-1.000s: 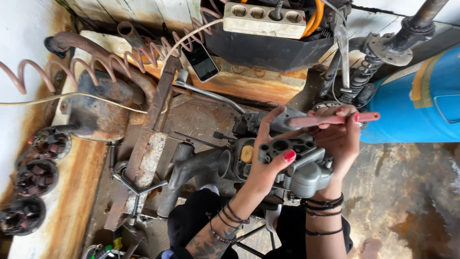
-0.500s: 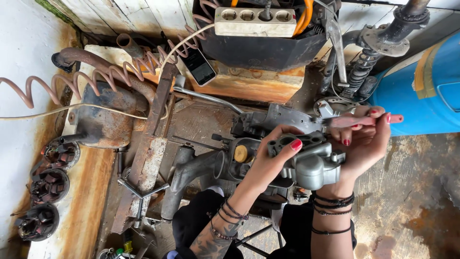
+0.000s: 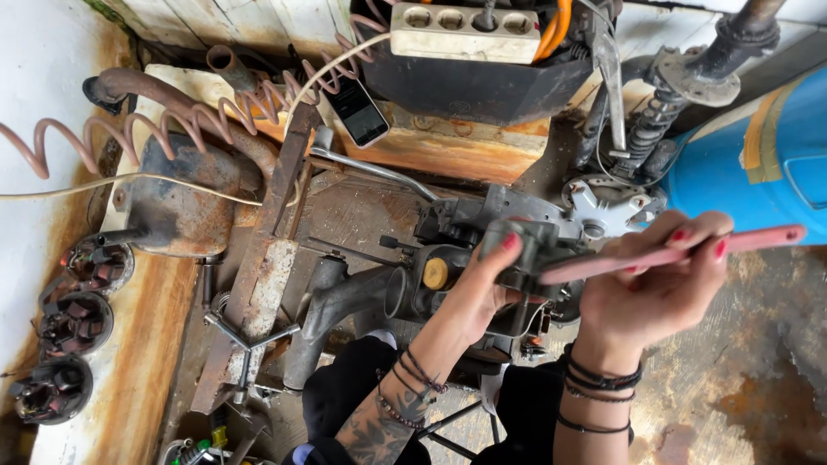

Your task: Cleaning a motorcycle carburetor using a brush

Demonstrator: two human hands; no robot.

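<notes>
1. Two hands are seen over a grey metal engine part point(image 3: 482, 258) lying on the rusty workbench point(image 3: 362, 207).
2. The part's top is gripped by the left hand point(image 3: 482, 288).
3. A pink-handled tool point(image 3: 672, 252) is clasped in the closed right hand point(image 3: 659, 293).

The phone point(image 3: 360, 110) lies behind the metal engine part point(image 3: 482, 258), below the power strip point(image 3: 465, 33). 3 round parts point(image 3: 73, 323) sit far left; the barrel point(image 3: 758, 164) stands right.

Both hands raised, left point(image 3: 478, 288) and right point(image 3: 659, 288), fingers curled.
</notes>
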